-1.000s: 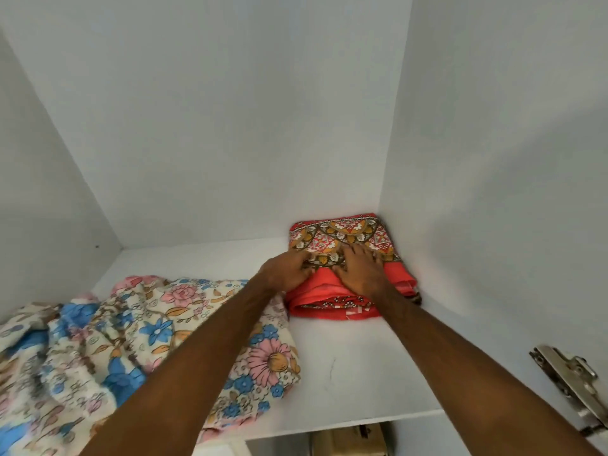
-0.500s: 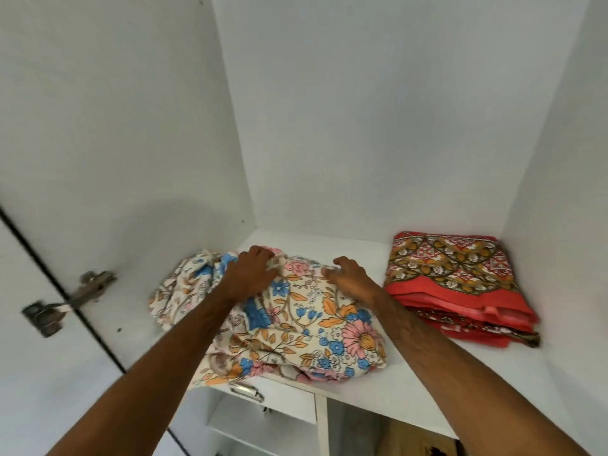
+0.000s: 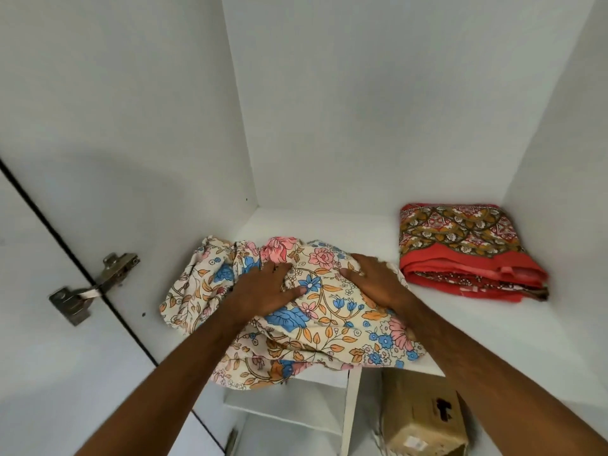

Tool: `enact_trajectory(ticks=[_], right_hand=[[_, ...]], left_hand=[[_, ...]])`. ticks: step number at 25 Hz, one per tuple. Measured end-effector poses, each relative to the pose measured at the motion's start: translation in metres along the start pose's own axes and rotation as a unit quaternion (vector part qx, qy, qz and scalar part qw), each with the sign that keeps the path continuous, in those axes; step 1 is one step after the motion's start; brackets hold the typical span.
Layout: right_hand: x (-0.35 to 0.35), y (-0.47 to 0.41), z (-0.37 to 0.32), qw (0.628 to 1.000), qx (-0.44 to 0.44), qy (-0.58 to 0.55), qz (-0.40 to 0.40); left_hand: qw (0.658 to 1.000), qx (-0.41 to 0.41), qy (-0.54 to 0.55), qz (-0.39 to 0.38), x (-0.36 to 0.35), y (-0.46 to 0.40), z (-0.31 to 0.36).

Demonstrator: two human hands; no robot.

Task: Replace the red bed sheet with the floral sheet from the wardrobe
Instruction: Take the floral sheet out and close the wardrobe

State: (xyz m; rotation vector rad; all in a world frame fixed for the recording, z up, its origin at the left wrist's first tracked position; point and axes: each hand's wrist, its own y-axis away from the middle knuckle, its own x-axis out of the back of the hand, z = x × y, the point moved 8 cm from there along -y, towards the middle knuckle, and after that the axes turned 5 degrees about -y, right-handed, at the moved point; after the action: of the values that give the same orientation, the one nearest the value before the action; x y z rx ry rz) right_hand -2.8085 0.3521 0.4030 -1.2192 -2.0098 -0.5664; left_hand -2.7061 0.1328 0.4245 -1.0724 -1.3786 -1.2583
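**Asha:** Both hands are settling further onto the floral sheet (image 3: 296, 311) than half a second ago; the view is barely shifting.

**Ben:** How are they holding it?

**Asha:** The left hand (image 3: 266, 291) is lying across the crumpled top, fingers spread and mostly straight, pressing, not closing. The right hand (image 3: 375, 284) is resting just beside it, fingers curving over the far right of the bundle; I cannot tell whether that grip is pinching cloth.

**Ben:** Where is the sheet sitting?

**Asha:** On the white wardrobe shelf (image 3: 493, 327), towards the left, its near edge spilling over the shelf front. A folded red patterned sheet (image 3: 460, 251) is lying apart in the far right corner.

**Ben:** What could go wrong?

**Asha:** It is loosely bunched, so lifting from the top alone is likely leaving folds trailing, which could snag on the shelf edge or drop.

**Ben:** And the surroundings?

**Asha:** White panels are enclosing the shelf. A metal hinge (image 3: 95, 284) is showing on the open door at left, and a cardboard box (image 3: 424, 416) is sitting below.
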Motion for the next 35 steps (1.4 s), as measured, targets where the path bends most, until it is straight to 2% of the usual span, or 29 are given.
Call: enact_trajectory(ticks=[2,4,5,6,7,9,10,11,13,14,16,19,21,24,27,29,31,33,35], right_hand=[[0.014,0.035,-0.009,0.993,-0.011,-0.046,0.104],[0.016,0.098,-0.018,0.959,-0.014,-0.099,0.265],[0.004,0.134,-0.023,0.938,-0.011,-0.113,0.327],[-0.016,0.164,-0.025,0.924,-0.020,-0.136,0.357],[-0.035,0.184,-0.025,0.917,-0.041,-0.166,0.361],[-0.068,0.200,-0.019,0.896,-0.113,-0.290,0.318],[-0.083,0.199,-0.016,0.880,-0.162,-0.360,0.265],[-0.102,0.197,-0.016,0.854,-0.223,-0.431,0.185],[-0.137,0.196,-0.031,0.800,-0.297,-0.521,0.006],[-0.149,0.194,-0.037,0.770,-0.298,-0.563,-0.035],[-0.155,0.183,-0.051,0.708,-0.245,-0.663,-0.015],[-0.150,0.178,-0.068,0.611,-0.220,-0.759,0.048],[-0.153,0.186,-0.067,0.605,-0.229,-0.762,0.041],[-0.161,0.202,-0.054,0.626,-0.259,-0.735,0.024],[-0.148,0.216,-0.056,0.652,-0.256,-0.712,0.039],[-0.138,0.228,-0.060,0.661,-0.242,-0.710,0.032],[-0.126,0.237,-0.058,0.685,-0.226,-0.692,0.031],[-0.112,0.252,-0.058,0.713,-0.208,-0.669,0.022],[-0.098,0.268,-0.056,0.730,-0.195,-0.655,0.008]], left_hand=[[0.997,-0.032,-0.061,0.042,0.022,0.004,0.004],[0.982,-0.064,-0.114,0.135,0.059,-0.011,0.005],[0.976,-0.084,-0.105,0.169,0.075,-0.022,0.006],[0.976,-0.114,-0.068,0.173,0.085,-0.035,0.009],[0.980,-0.139,-0.012,0.143,0.089,-0.048,0.013],[0.984,-0.156,0.089,-0.008,0.064,-0.073,0.020],[0.978,-0.144,0.123,-0.086,0.046,-0.080,0.022],[0.973,-0.131,0.137,-0.129,0.034,-0.083,0.023],[0.976,-0.122,0.121,-0.132,0.015,-0.093,0.019],[0.977,-0.129,0.110,-0.130,0.011,-0.094,0.019],[0.969,-0.143,0.115,-0.164,0.004,-0.087,0.021],[0.936,-0.155,0.147,-0.279,-0.011,-0.055,0.016],[0.914,-0.169,0.169,-0.327,-0.021,-0.026,0.013],[0.883,-0.189,0.274,-0.330,-0.040,0.010,0.016],[0.858,-0.176,0.397,-0.274,-0.045,0.052,0.019],[0.849,-0.168,0.443,-0.232,-0.043,0.082,0.021],[0.842,-0.146,0.479,-0.200,-0.044,0.108,0.021],[0.847,-0.118,0.494,-0.156,-0.042,0.136,0.019],[0.868,-0.074,0.483,-0.086,-0.035,0.159,0.013]])
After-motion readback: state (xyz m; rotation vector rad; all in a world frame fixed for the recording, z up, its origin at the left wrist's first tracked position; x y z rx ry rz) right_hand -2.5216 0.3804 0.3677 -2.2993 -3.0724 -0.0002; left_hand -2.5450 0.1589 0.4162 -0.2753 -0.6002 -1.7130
